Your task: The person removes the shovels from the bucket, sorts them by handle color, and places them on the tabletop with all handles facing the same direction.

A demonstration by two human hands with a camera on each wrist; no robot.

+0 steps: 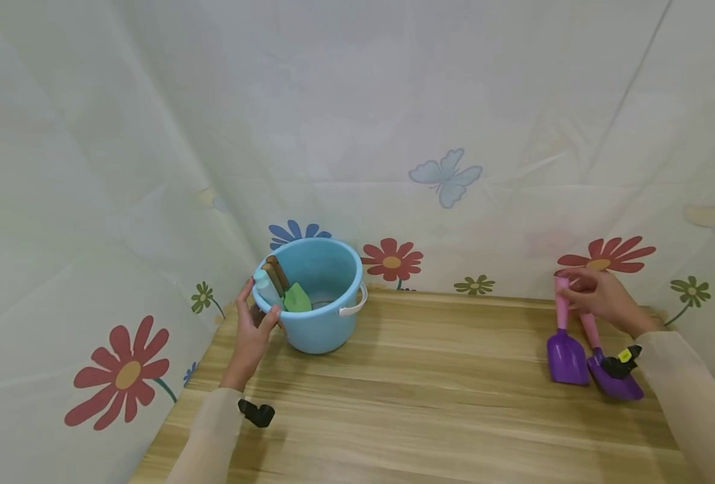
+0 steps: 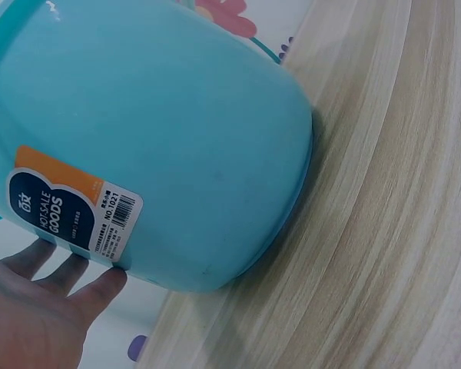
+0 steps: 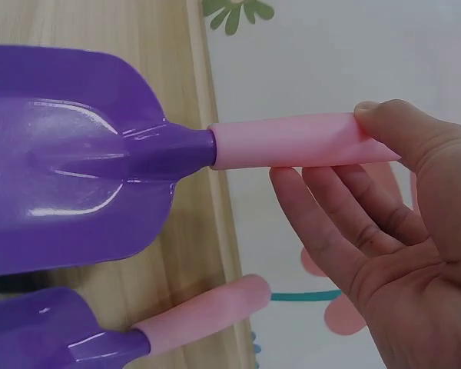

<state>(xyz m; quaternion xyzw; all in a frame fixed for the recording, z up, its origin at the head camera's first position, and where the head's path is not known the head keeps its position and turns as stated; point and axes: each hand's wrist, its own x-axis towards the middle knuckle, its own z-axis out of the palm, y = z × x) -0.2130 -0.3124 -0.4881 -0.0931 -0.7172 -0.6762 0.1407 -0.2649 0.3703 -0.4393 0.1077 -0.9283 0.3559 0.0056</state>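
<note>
My left hand [image 1: 251,339] rests against the left side of a light blue bucket [image 1: 327,333], its extended fingers [image 2: 100,290] touching the outer wall. Inside the bucket lean a light blue handle-like piece [image 1: 266,286], brown handles [image 1: 277,272] and a green pointed piece [image 1: 297,298]. With thumb and fingertips my right hand [image 1: 602,296] pinches the pink handle of a purple toy shovel [image 1: 567,359] near its end. A second purple shovel [image 1: 619,382] with a pink handle [image 3: 207,314] lies beside it, partly behind the right wrist's camera in the head view.
The wooden table [image 1: 430,396] meets a white cloth backdrop [image 1: 345,101] printed with flowers and a butterfly. The bucket's white carrying handle [image 1: 357,304] hangs at its right side. A printed label [image 2: 69,204] sticks to the bucket wall.
</note>
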